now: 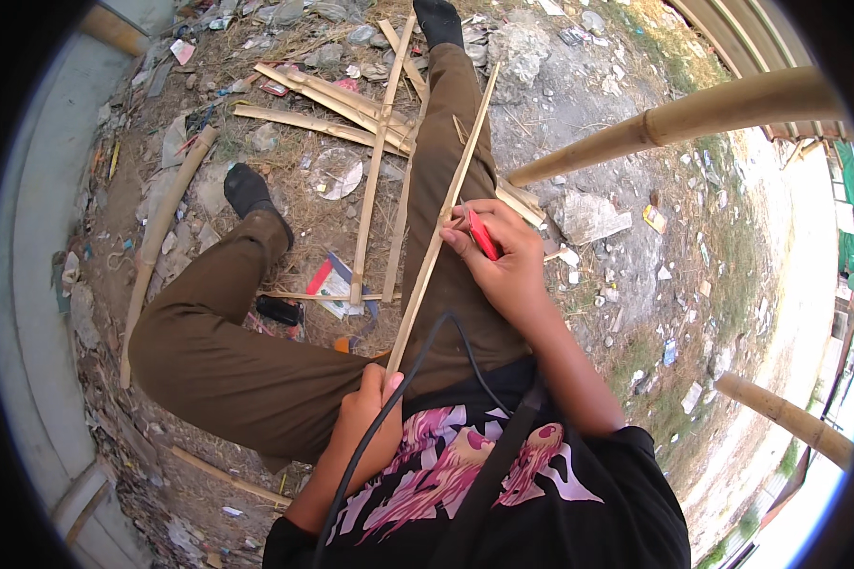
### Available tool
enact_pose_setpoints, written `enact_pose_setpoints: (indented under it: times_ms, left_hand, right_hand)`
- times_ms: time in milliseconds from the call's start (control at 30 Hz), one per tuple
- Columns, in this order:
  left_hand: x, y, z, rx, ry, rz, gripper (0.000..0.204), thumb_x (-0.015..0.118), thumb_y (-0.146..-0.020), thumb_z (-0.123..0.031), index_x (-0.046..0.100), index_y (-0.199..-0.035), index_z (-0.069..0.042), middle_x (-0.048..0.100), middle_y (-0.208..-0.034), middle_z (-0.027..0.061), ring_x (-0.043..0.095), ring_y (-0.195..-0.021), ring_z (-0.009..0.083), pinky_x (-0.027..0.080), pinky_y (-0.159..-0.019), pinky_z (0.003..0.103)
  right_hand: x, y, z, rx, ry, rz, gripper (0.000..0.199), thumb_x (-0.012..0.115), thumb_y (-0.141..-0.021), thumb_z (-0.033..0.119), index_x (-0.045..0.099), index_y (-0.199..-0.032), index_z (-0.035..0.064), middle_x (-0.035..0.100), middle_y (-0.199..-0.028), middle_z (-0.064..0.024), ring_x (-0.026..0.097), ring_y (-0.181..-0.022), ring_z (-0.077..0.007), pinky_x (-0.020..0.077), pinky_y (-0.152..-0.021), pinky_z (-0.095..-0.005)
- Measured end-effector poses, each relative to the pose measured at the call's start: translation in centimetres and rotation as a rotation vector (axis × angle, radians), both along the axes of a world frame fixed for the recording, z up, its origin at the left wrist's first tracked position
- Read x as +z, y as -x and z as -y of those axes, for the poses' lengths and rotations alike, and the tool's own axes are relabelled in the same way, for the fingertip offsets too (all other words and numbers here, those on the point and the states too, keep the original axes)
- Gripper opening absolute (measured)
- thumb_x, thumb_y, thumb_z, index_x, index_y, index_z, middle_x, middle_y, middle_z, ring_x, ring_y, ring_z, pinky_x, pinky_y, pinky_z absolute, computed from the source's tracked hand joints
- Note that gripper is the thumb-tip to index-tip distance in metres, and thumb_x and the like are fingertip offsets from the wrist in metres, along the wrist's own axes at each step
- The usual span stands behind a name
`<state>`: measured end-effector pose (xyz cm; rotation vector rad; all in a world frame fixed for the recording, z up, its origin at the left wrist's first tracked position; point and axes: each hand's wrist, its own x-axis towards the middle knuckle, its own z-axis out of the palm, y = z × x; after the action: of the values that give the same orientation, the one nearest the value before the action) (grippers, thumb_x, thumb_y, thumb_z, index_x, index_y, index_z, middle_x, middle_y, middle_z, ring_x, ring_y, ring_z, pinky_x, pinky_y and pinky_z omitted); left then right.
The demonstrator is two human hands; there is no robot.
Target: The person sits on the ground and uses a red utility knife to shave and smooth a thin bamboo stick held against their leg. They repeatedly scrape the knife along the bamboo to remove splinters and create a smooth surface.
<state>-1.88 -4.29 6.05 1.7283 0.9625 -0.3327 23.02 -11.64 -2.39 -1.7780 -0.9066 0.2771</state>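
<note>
A long, narrow bamboo strip (415, 308) slants over my outstretched right leg (443, 114), which wears brown trousers. Near my lap, my left hand (365, 417) is closed around the strip's near end. Higher up the same strip, my right hand (503, 251) grips a red-handled knife (483, 234). Its fingers and thumb press close to the strip's surface, and the blade is mostly hidden. A thin shaving (461, 131) stands out from the strip farther along.
Several split bamboo pieces (365, 213) lie left of my right leg on littered ground. A thick bamboo pole (683, 123) slopes in from the right, and another (788, 417) stands lower right. A wall (28, 284) borders the left. A black cable (365, 441) loops over my lap.
</note>
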Motion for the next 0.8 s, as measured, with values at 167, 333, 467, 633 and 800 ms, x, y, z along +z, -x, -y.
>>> enact_pose_setpoints:
  times_ms: [167,333,467,633,800]
  left_hand:
    - [-0.3,-0.2,0.2,-0.002,0.011,-0.01,0.032,0.049,-0.112,-0.031,0.051,-0.104,0.0,0.061,-0.071,0.029,0.064,-0.074,0.0524,0.047,-0.066,0.056]
    - [-1.1,-0.4,0.7,-0.015,-0.042,0.022,0.032,0.048,-0.113,-0.031,0.052,-0.103,-0.001,0.057,-0.068,0.0233,0.063,-0.066,0.0437,0.045,-0.062,0.048]
    - [-1.8,-0.7,0.7,0.026,-0.031,0.024,0.033,0.048,-0.113,-0.031,0.052,-0.102,0.0,0.056,-0.067,0.0223,0.06,-0.062,0.0411,0.044,-0.061,0.047]
    - [-1.4,-0.8,0.9,0.076,0.012,0.056,0.034,0.047,-0.114,-0.032,0.053,-0.101,0.0,0.053,-0.066,0.0205,0.055,-0.058,0.0352,0.044,-0.061,0.045]
    - [-2.3,-1.3,1.3,0.08,-0.066,0.126,0.035,0.049,-0.114,-0.032,0.052,-0.098,-0.001,0.05,-0.064,0.0174,0.051,-0.056,0.0255,0.042,-0.058,0.042]
  right_hand:
    - [0.7,0.6,-0.3,-0.187,0.078,-0.353,0.017,0.078,-0.094,0.01,0.068,-0.09,-0.0034,0.065,-0.082,-0.0097,0.058,-0.065,-0.0192,0.0457,-0.061,-0.0335]
    - [-1.1,0.4,-0.2,-0.406,0.072,-0.781,0.02,0.071,-0.097,0.008,0.06,-0.085,-0.0032,0.06,-0.08,-0.0095,0.046,-0.058,-0.0152,0.0377,-0.055,-0.0328]
    - [-0.2,3.2,-0.5,-0.144,0.042,0.29,0.014,0.071,-0.083,-0.002,0.057,-0.085,-0.004,0.055,-0.084,-0.0156,0.056,-0.068,-0.0362,0.0444,-0.059,-0.0401]
    - [-2.0,-0.5,-0.1,-0.312,0.039,-0.523,0.015,0.072,-0.081,-0.001,0.057,-0.084,-0.0031,0.056,-0.085,-0.0162,0.055,-0.066,-0.037,0.0433,-0.056,-0.0392]
    - [-1.0,3.1,-0.9,-0.104,0.008,0.299,0.017,0.072,-0.089,0.006,0.058,-0.083,-0.0011,0.053,-0.076,-0.0181,0.053,-0.064,-0.0322,0.0414,-0.054,-0.0371]
